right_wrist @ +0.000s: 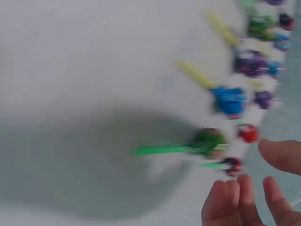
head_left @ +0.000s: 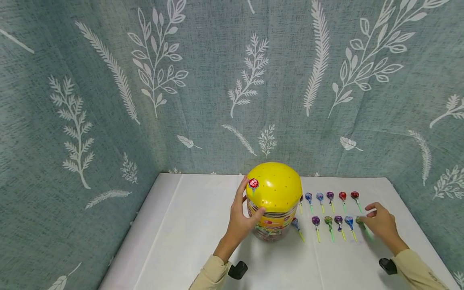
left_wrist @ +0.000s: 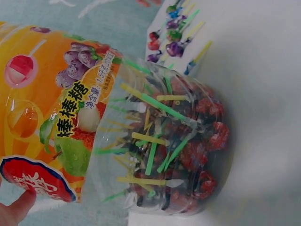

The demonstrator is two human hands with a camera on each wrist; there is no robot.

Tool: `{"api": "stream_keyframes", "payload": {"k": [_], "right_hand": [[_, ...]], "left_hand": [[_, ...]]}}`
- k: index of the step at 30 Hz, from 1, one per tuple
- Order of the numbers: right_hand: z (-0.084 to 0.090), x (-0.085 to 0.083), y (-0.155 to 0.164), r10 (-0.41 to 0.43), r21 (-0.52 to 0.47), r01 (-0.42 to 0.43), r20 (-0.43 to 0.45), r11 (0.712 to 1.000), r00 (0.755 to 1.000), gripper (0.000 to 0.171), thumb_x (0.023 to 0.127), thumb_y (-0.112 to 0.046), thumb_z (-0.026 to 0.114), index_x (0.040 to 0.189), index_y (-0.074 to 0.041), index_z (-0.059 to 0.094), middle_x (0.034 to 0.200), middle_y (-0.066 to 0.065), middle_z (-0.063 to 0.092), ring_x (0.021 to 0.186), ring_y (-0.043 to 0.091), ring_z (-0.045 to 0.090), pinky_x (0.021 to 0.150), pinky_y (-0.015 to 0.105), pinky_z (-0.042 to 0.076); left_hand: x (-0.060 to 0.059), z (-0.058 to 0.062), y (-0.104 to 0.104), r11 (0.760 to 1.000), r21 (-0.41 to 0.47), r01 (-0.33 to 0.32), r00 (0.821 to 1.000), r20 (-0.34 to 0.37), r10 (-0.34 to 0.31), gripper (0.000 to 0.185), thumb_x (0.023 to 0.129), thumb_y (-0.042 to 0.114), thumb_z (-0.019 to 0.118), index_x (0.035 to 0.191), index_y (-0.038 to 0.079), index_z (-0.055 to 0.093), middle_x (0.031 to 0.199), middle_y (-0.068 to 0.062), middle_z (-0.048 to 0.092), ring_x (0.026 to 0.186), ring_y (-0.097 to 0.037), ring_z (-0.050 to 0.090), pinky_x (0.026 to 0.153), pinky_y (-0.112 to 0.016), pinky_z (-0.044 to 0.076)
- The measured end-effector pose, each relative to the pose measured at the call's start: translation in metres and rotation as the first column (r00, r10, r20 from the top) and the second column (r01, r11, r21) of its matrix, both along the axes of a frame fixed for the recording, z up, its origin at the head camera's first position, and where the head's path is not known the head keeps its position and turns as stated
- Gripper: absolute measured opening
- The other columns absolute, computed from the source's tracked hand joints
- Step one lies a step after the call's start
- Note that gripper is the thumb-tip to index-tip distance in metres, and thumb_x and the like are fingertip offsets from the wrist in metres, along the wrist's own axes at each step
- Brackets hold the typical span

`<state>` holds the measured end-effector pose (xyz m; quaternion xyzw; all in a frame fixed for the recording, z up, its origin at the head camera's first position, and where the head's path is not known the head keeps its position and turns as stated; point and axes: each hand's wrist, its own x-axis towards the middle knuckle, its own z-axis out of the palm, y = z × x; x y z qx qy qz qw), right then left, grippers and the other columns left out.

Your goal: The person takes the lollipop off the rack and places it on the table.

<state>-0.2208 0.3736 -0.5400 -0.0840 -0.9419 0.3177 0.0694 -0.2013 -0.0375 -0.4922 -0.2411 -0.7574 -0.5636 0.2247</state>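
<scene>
My left hand (head_left: 240, 226) grips a clear plastic candy jar (head_left: 271, 222) by its big yellow lid (head_left: 277, 185), thumb on the front and fingers round the left side. Through the jar's wall in the left wrist view, many lollipops (left_wrist: 193, 155) with green and yellow sticks show. At the right end of the front row, my right hand (head_left: 382, 225) hovers beside a green-wrapped lollipop (right_wrist: 210, 142) lying on the table. Thumb and fingers stand apart in the right wrist view, with nothing held between them.
Two rows of wrapped lollipops lie on the white table (head_left: 181, 233) right of the jar, including a purple one (head_left: 316, 221) and a red one (head_left: 342, 195). A blue lollipop (head_left: 297, 227) lies close against the jar. Patterned green cloth (head_left: 214, 80) walls the table's back and sides.
</scene>
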Motion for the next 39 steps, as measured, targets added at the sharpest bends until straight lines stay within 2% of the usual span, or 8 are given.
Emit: {"api": "stream_keyframes", "payload": {"k": [3, 10, 17, 22, 29, 33, 37, 39], "right_hand": [[0.015, -0.002, -0.009, 0.065, -0.022, -0.066, -0.067, 0.998, 0.996, 0.035, 0.080, -0.012, 0.070, 0.102, 0.008, 0.052, 0.083, 0.018, 0.060, 0.072, 0.031, 0.057, 0.054, 0.032, 0.043], [0.059, 0.001, -0.043, 0.172, -0.129, -0.197, -0.186, 0.972, 0.967, 0.030, 0.087, -0.017, 0.068, 0.107, 0.002, 0.055, 0.092, 0.016, 0.061, 0.070, 0.007, 0.054, 0.053, 0.027, 0.050], [0.104, 0.010, -0.088, 0.257, -0.159, -0.317, -0.315, 0.935, 0.914, 0.025, 0.089, -0.015, 0.067, 0.109, -0.002, 0.057, 0.094, 0.012, 0.062, 0.075, 0.002, 0.055, 0.058, 0.023, 0.048], [0.131, 0.018, -0.119, 0.318, -0.231, -0.433, -0.408, 0.871, 0.856, 0.024, 0.087, -0.009, 0.068, 0.108, -0.004, 0.059, 0.095, 0.012, 0.063, 0.082, 0.002, 0.058, 0.058, 0.020, 0.049], [0.161, 0.029, -0.161, 0.382, -0.281, -0.569, -0.510, 0.773, 0.771, 0.024, 0.083, 0.001, 0.069, 0.104, -0.002, 0.059, 0.096, 0.012, 0.063, 0.085, 0.010, 0.060, 0.069, 0.020, 0.052], [0.170, 0.030, -0.181, 0.429, -0.287, -0.642, -0.547, 0.711, 0.719, 0.027, 0.081, 0.004, 0.070, 0.106, 0.001, 0.059, 0.098, 0.013, 0.063, 0.089, 0.016, 0.061, 0.072, 0.022, 0.053], [0.174, 0.028, -0.195, 0.466, -0.273, -0.690, -0.569, 0.671, 0.678, 0.031, 0.080, 0.005, 0.070, 0.108, 0.002, 0.058, 0.101, 0.014, 0.063, 0.092, 0.021, 0.062, 0.074, 0.024, 0.053], [0.174, 0.026, -0.202, 0.483, -0.263, -0.701, -0.566, 0.663, 0.668, 0.033, 0.080, 0.004, 0.071, 0.109, 0.001, 0.058, 0.102, 0.013, 0.063, 0.094, 0.022, 0.062, 0.076, 0.027, 0.054]], "left_hand": [[-0.001, 0.000, 0.000, 1.000, 0.006, 0.001, 1.000, -0.001, -0.001, 0.081, 0.086, 0.046, 0.062, 0.150, 0.018, 0.022, 0.156, -0.004, 0.020, 0.139, -0.023, 0.027, 0.099, -0.055, 0.038], [-0.002, -0.001, -0.001, 1.000, 0.004, 0.015, 1.000, -0.013, -0.015, 0.082, 0.084, 0.034, 0.067, 0.150, 0.016, 0.021, 0.156, -0.007, 0.020, 0.140, -0.024, 0.025, 0.099, -0.055, 0.038], [0.019, 0.030, 0.001, 1.000, 0.003, 0.021, 1.000, -0.011, -0.021, 0.080, 0.080, 0.008, 0.068, 0.146, -0.002, 0.024, 0.154, -0.015, 0.022, 0.138, -0.028, 0.029, 0.097, -0.057, 0.038], [0.020, 0.030, 0.001, 1.000, 0.010, 0.018, 1.000, -0.008, -0.018, 0.080, 0.081, 0.010, 0.067, 0.147, 0.000, 0.024, 0.154, -0.014, 0.022, 0.138, -0.026, 0.029, 0.097, -0.058, 0.038], [0.020, 0.028, 0.001, 1.000, 0.005, 0.005, 1.000, -0.004, -0.005, 0.079, 0.082, 0.012, 0.067, 0.147, 0.000, 0.024, 0.153, -0.017, 0.023, 0.138, -0.025, 0.029, 0.098, -0.056, 0.038], [0.020, 0.029, 0.000, 1.000, 0.004, 0.003, 1.000, -0.002, -0.003, 0.078, 0.082, 0.010, 0.067, 0.147, 0.000, 0.024, 0.153, -0.018, 0.023, 0.138, -0.026, 0.029, 0.098, -0.057, 0.038], [0.020, 0.028, 0.001, 1.000, -0.002, 0.005, 1.000, -0.001, -0.005, 0.079, 0.082, 0.010, 0.068, 0.147, 0.001, 0.024, 0.152, -0.020, 0.023, 0.137, -0.027, 0.029, 0.098, -0.057, 0.038], [0.020, 0.029, 0.001, 1.000, -0.003, 0.007, 1.000, 0.003, -0.007, 0.079, 0.082, 0.010, 0.068, 0.147, 0.001, 0.024, 0.152, -0.019, 0.023, 0.137, -0.027, 0.029, 0.099, -0.056, 0.038]]}}
